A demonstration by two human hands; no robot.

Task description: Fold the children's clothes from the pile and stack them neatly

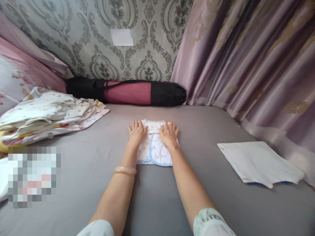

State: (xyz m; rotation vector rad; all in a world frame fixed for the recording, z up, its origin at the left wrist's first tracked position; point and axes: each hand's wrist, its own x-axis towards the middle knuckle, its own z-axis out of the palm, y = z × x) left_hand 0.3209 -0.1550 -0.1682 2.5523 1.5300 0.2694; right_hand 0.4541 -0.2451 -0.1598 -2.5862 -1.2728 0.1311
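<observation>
A small white baby garment [161, 152] with a faint print and light blue trim lies flat on the grey sheet in front of me. Its upper part looks folded over across the top. My left hand [137, 132] rests on the garment's upper left side, fingers spread. On the upper right side lies my right hand [169, 132], its fingers spread too and pointing away from me. Both palms press down on the cloth, and neither hand grips it. Parts of the garment's side edges are hidden under my hands and forearms.
A pile of printed baby clothes [56, 113] lies at the left. Along the wall runs a rolled black and dark pink bag [128, 92]. At the right is a folded white cloth [258, 160], near the purple curtain [246, 65]. A blurred-out patch covers something at lower left.
</observation>
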